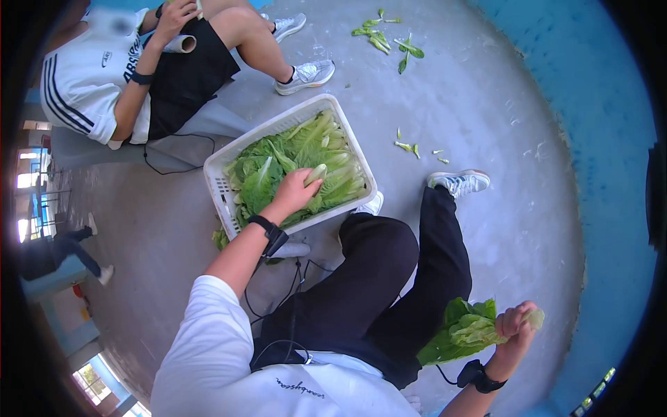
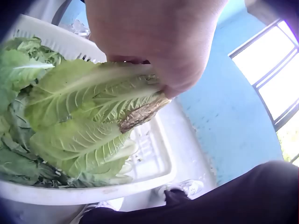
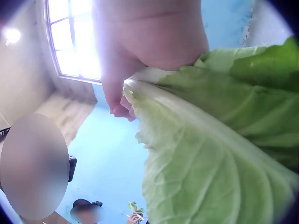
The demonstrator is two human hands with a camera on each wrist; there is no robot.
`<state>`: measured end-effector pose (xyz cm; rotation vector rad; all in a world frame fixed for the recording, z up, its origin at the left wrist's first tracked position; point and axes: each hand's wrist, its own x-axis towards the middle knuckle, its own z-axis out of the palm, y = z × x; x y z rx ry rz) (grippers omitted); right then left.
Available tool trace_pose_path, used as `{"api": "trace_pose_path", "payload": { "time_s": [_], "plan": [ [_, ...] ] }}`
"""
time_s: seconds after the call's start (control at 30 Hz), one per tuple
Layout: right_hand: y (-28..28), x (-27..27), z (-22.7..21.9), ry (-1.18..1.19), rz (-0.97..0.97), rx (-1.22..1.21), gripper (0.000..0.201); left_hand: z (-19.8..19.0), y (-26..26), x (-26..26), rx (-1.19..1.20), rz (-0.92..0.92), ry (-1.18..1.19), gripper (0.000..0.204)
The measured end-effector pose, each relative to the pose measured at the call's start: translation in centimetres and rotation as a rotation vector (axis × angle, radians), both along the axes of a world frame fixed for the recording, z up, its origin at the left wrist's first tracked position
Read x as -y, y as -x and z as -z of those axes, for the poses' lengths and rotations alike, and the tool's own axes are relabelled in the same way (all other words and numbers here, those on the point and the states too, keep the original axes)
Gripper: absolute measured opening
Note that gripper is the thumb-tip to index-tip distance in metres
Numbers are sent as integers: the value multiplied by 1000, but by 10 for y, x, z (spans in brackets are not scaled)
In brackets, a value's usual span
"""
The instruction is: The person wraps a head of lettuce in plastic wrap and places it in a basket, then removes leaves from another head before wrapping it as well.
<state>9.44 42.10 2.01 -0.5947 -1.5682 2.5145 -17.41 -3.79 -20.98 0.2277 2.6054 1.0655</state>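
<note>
Over the white plastic crate, my left hand grips a romaine-type lettuce by its pale stem end. In the left wrist view, this lettuce lies over the other leaves and has a brown, withered patch near its base. Off to the right, beside my leg, my right hand holds another leafy lettuce, its fingers curled round the stalk end. Its broad green leaves fill much of the right wrist view. Packed lettuces fill the crate.
Trimmed leaves and small scraps lie on the grey floor. Another person sits just beyond the crate at upper left. Black cables run near my lap, and a blue wall stands to the right.
</note>
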Motion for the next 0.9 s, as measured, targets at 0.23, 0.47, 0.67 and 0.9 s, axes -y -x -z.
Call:
{"api": "trace_pose_path", "payload": {
  "time_s": [0.23,0.47,0.67,0.9],
  "plan": [
    [6,35,-29,-73,-157,1,28,-70,-11,31,-220,-144,-87,29],
    [-12,56,-56,-175,-114,-39,23,-72,-1,63,-224,-259,-106,30],
    [-45,67,-63,-221,-140,-37,16,-85,-17,56,-229,-311,-59,33],
    [-19,98,-79,-520,-392,227,7,-105,-33,54,-157,-196,-291,25]
  ]
}}
